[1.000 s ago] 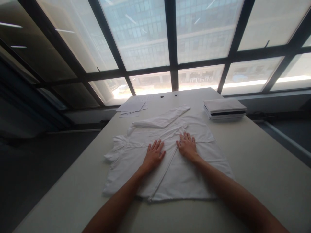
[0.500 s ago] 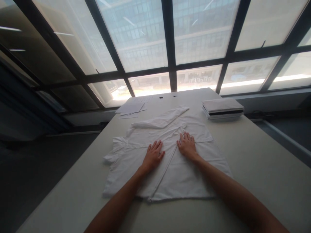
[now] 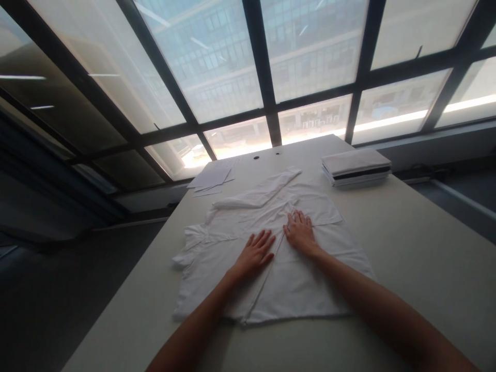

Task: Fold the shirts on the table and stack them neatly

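On the table (image 3: 418, 243): shirt (image 3: 267, 217) laid flat, far sleeve (image 3: 256, 194) seemingly folded over its body; creases are left, and the body looks not yet folded
Left hand (image 3: 256, 254): palm down, fingers slightly spread on the shirt, gripping nothing visible
Right hand (image 3: 300, 232): fingers extended, less spread, touching the shirt beside the left hand, no grip seen

Some papers (image 3: 211, 176) lie at the far left of the tabletop (image 3: 418, 253), a flat stack (image 3: 355, 163) near its right edge, and windows (image 3: 217, 62) stand behind it.
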Motion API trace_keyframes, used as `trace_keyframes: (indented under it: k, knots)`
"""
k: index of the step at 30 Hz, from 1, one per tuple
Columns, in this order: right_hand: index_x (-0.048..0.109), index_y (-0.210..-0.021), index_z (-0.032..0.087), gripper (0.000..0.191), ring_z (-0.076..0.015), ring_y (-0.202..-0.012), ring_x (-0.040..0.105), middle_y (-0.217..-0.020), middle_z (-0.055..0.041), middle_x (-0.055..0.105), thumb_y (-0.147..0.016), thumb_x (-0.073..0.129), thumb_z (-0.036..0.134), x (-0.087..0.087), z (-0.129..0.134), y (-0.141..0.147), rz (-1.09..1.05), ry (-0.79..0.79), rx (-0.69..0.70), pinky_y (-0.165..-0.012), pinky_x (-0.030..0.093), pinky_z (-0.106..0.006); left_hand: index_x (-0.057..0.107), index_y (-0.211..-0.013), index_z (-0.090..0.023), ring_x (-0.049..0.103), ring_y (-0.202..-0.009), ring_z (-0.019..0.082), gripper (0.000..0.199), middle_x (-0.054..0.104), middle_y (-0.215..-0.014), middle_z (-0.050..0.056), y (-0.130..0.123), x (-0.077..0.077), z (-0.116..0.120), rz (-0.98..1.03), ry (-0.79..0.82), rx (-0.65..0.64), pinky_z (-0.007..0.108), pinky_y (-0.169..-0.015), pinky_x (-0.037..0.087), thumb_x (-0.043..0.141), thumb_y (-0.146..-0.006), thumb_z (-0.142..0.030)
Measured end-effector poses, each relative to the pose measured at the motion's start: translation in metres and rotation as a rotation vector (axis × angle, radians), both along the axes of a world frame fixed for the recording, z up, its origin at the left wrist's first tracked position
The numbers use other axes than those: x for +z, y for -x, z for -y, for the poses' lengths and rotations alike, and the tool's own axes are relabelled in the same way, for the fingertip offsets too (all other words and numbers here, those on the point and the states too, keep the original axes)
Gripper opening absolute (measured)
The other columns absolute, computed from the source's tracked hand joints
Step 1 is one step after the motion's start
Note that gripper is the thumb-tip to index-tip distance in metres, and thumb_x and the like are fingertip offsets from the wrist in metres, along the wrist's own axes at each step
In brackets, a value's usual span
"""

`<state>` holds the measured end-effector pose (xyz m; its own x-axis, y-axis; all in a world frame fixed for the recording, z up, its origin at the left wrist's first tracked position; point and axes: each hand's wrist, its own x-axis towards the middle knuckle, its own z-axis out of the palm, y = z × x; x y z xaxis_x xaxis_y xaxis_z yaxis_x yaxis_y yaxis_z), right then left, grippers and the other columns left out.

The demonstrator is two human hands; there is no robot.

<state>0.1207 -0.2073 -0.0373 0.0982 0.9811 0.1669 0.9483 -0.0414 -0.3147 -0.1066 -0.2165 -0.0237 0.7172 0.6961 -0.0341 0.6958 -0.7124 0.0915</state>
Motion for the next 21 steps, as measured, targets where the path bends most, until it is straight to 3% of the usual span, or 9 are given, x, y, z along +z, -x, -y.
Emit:
trace_keyframes:
  k: [6,14,21]
  knots:
    - [0.042,-0.152,0.012,0.061,-0.0319,-0.150,0.023,-0.161,-0.0192,0.034,-0.099,0.039,0.041,-0.001,-0.001,0.001,-0.020,-0.018,-0.004,-0.120,0.011,-0.050,0.021,-0.160,-0.032,0.011,-0.155,0.027,0.060,0.015,-0.168,0.006,-0.010,-0.005,-0.035,-0.073,-0.009,0.126,0.059,-0.121,0.015,0.028,-0.105,-0.054]
    - [0.041,-0.153,0.014,0.060,-0.0308,-0.151,0.022,-0.162,-0.0180,0.033,-0.099,0.040,0.041,0.002,-0.002,0.001,-0.033,0.016,-0.006,-0.121,0.010,-0.049,0.028,-0.158,-0.032,0.013,-0.155,0.026,0.055,0.022,-0.167,0.004,-0.018,-0.003,-0.101,-0.026,-0.049,0.114,0.055,-0.121,0.019,0.026,-0.106,-0.048]
    - [0.039,-0.154,0.013,0.060,-0.0314,-0.151,0.021,-0.163,-0.0184,0.028,-0.100,0.041,0.040,0.007,0.000,0.000,-0.052,0.036,-0.013,-0.121,0.010,-0.051,0.024,-0.160,-0.024,0.014,-0.155,0.030,0.062,0.020,-0.167,0.010,-0.035,-0.007,-0.111,-0.033,-0.038,0.211,0.061,-0.119,0.019,0.019,-0.106,-0.053]
